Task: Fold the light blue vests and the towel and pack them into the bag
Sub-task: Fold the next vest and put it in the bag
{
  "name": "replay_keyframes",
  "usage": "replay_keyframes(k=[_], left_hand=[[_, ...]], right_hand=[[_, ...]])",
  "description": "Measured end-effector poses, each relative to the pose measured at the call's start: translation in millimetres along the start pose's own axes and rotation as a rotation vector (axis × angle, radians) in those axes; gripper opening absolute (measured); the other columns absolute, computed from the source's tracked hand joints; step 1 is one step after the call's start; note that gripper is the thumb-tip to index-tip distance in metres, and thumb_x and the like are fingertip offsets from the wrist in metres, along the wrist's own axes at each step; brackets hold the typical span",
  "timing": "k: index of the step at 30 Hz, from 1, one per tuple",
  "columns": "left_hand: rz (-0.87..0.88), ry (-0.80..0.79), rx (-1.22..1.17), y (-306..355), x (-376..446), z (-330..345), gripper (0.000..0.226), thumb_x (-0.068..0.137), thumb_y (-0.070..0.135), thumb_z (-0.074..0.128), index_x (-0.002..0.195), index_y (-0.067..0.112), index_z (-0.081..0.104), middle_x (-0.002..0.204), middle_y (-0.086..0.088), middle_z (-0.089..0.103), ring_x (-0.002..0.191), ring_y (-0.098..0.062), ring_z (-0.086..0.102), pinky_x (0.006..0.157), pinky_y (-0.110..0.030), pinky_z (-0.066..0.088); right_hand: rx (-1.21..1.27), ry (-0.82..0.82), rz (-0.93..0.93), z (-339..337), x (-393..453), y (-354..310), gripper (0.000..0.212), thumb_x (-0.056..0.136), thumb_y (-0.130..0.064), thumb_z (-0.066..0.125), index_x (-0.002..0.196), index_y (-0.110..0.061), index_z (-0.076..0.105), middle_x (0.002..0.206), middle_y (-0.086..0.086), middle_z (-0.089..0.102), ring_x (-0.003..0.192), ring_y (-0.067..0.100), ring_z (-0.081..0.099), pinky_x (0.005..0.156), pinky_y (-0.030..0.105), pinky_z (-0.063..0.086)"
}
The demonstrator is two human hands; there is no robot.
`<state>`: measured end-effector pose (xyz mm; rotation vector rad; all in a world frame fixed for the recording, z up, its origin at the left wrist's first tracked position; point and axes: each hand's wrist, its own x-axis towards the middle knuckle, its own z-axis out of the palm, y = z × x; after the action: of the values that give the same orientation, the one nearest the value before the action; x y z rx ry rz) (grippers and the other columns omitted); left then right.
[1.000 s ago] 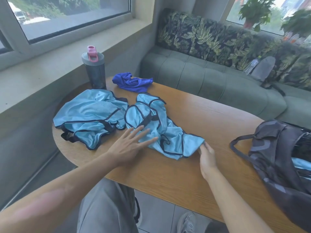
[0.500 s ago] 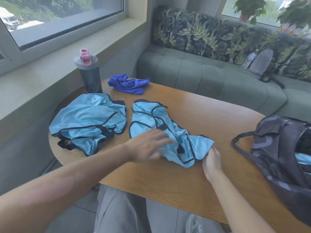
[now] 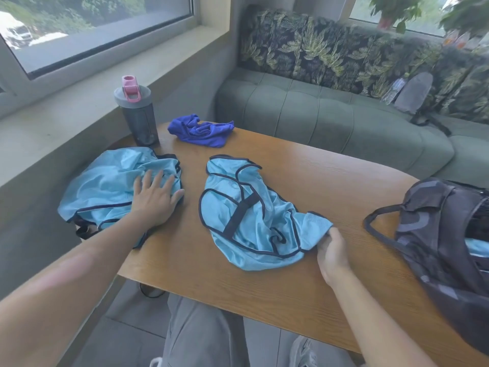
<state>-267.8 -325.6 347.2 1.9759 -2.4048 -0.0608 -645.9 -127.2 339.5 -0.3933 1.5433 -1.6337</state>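
Your left hand [image 3: 156, 200] lies flat with its fingers spread on the crumpled light blue vest [image 3: 111, 189] that sits at the window end of the wooden table [image 3: 304, 176], palm down on the cloth and gripping nothing. Your right hand [image 3: 332, 254] pinches the near right corner of the second light blue vest [image 3: 251, 221], which lies rumpled in the middle of the table with its dark trim and a dark strap showing; the fingers curl around the hem, thumb on top. The blue towel [image 3: 202, 131] is bunched at the far edge of the table, apart from both vests, and just beside it, nearer the window sill, stands a grey bottle [image 3: 137, 117] with a pink cap. The dark bag [image 3: 439, 242] rests on the right end of the table, its mouth open toward you, with a strip of light blue fabric visible inside and its handle loop lying on the tabletop. Beyond the table runs a green sofa [image 3: 330, 115].
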Motion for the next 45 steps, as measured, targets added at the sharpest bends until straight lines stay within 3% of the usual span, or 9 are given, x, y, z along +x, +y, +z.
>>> replay_keyframes(k=[5, 12, 17, 24, 27, 32, 35, 37, 45], left_hand=[[0.276, 0.044, -0.238, 61.8, -26.5, -14.7, 0.069, 0.102, 0.061, 0.037, 0.160, 0.026, 0.025, 0.169, -0.001, 0.019, 0.157, -0.025, 0.005, 0.125, -0.054, 0.008], [0.509, 0.096, -0.052, 110.3, -48.3, -19.7, 0.031, 0.102, 0.048, 0.052, 0.110, 0.019, 0.059, 0.123, 0.001, 0.060, 0.139, -0.028, 0.039, 0.115, -0.043, 0.023], [0.216, 0.143, -0.384, 94.8, -50.5, -54.2, 0.031, 0.103, 0.037, 0.048, 0.085, 0.012, 0.044, 0.069, -0.008, 0.055, 0.067, -0.034, 0.054, 0.065, -0.046, 0.049], [-0.208, 0.186, -0.799, 80.5, -18.0, -139.8, 0.037, 0.099, 0.029, 0.056, 0.068, 0.011, 0.046, 0.064, -0.005, 0.048, 0.066, -0.028, 0.045, 0.059, -0.035, 0.033], [-0.335, 0.124, -1.240, 82.8, -5.8, -176.0, 0.031, 0.096, 0.027, 0.065, 0.070, 0.014, 0.057, 0.074, -0.011, 0.053, 0.062, -0.025, 0.051, 0.060, -0.032, 0.045], [-0.126, 0.095, -1.675, 107.0, -8.4, -218.0, 0.016, 0.103, 0.009, 0.057, 0.093, 0.018, 0.065, 0.093, -0.009, 0.066, 0.071, -0.018, 0.064, 0.063, -0.028, 0.058], [-0.070, 0.079, -1.330, 128.4, -14.7, -197.7, 0.002, 0.102, 0.015, 0.059, 0.102, 0.015, 0.061, 0.100, -0.006, 0.058, 0.083, -0.018, 0.057, 0.064, -0.021, 0.049], [-0.044, 0.109, -0.995, 141.7, -22.7, -170.6, 0.029, 0.096, 0.022, 0.066, 0.122, 0.018, 0.055, 0.114, -0.003, 0.054, 0.102, -0.022, 0.056, 0.077, -0.028, 0.046], [0.557, -0.121, -0.670, 212.5, -140.5, -87.6, 0.048, 0.097, 0.025, 0.066, 0.143, 0.027, 0.052, 0.145, 0.007, 0.053, 0.133, -0.011, 0.047, 0.110, -0.029, 0.037]], right_hand=[[-0.043, 0.004, -0.038, 7.5, -9.2, -12.6, 0.028, 0.095, -0.026, 0.044, 0.106, -0.009, 0.063, 0.104, 0.006, 0.066, 0.103, 0.024, 0.056, 0.089, 0.035, 0.043], [-1.058, -0.120, -0.707, -8.7, -33.2, -38.9, 0.006, 0.094, -0.026, 0.068, 0.093, -0.023, 0.062, 0.101, -0.012, 0.063, 0.099, 0.007, 0.054, 0.086, 0.026, 0.040], [-0.762, 0.036, -0.610, -12.7, -29.0, -91.6, 0.010, 0.096, -0.025, 0.067, 0.090, -0.019, 0.061, 0.084, -0.010, 0.066, 0.080, 0.000, 0.062, 0.064, 0.020, 0.040], [-0.491, 0.111, -0.705, 3.1, -16.8, -193.4, 0.017, 0.100, -0.035, 0.058, 0.101, -0.019, 0.052, 0.083, 0.000, 0.066, 0.072, 0.014, 0.060, 0.066, 0.032, 0.046], [-0.377, 0.141, -0.784, 4.9, -27.9, -244.1, 0.013, 0.102, -0.028, 0.055, 0.106, -0.017, 0.049, 0.083, -0.009, 0.056, 0.065, -0.004, 0.052, 0.060, 0.016, 0.042], [-0.106, 0.029, -0.746, -21.3, -57.3, -285.9, 0.009, 0.098, -0.016, 0.059, 0.099, -0.024, 0.055, 0.092, -0.007, 0.062, 0.078, -0.002, 0.059, 0.076, 0.021, 0.045], [-0.189, -0.137, -0.638, -43.7, -76.5, -261.9, 0.013, 0.096, -0.009, 0.060, 0.098, -0.021, 0.062, 0.096, -0.004, 0.070, 0.089, 0.012, 0.066, 0.079, 0.026, 0.052], [-0.346, -0.219, -0.577, -53.7, -89.6, -228.9, 0.020, 0.097, 0.001, 0.057, 0.098, -0.018, 0.064, 0.096, -0.003, 0.074, 0.090, 0.014, 0.069, 0.079, 0.026, 0.054], [-0.799, -0.368, -0.395, -66.6, -130.7, -55.8, 0.023, 0.091, -0.008, 0.070, 0.091, -0.029, 0.064, 0.092, -0.016, 0.072, 0.090, 0.005, 0.068, 0.083, 0.022, 0.051]])
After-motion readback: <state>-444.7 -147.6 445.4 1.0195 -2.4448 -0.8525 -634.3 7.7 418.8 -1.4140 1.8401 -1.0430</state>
